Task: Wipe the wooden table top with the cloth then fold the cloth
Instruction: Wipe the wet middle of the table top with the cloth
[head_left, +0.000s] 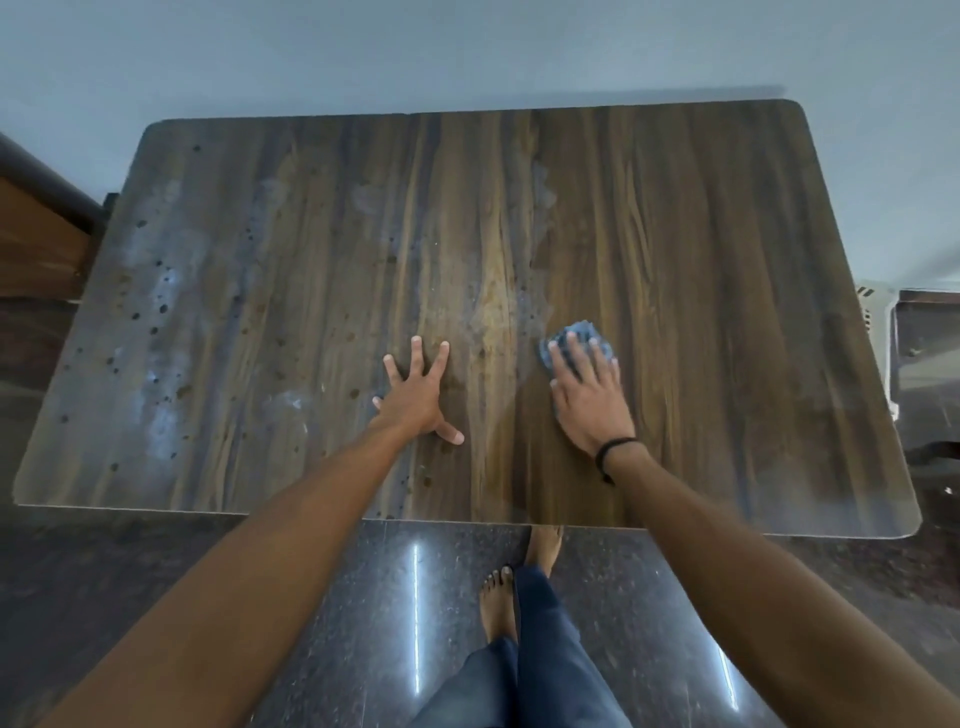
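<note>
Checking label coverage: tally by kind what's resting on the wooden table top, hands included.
Hands: 2 (left hand flat on the wood, right hand pressing the cloth)
Cloths: 1 (blue cloth)
Total on the wooden table top: 3

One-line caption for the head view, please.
The right hand presses a blue cloth on the wooden table top while the left hand rests spread on the wood.

Dim, soft indoor light; bright streaks glare on the polished floor, and wide-angle edges bend and blur.
</note>
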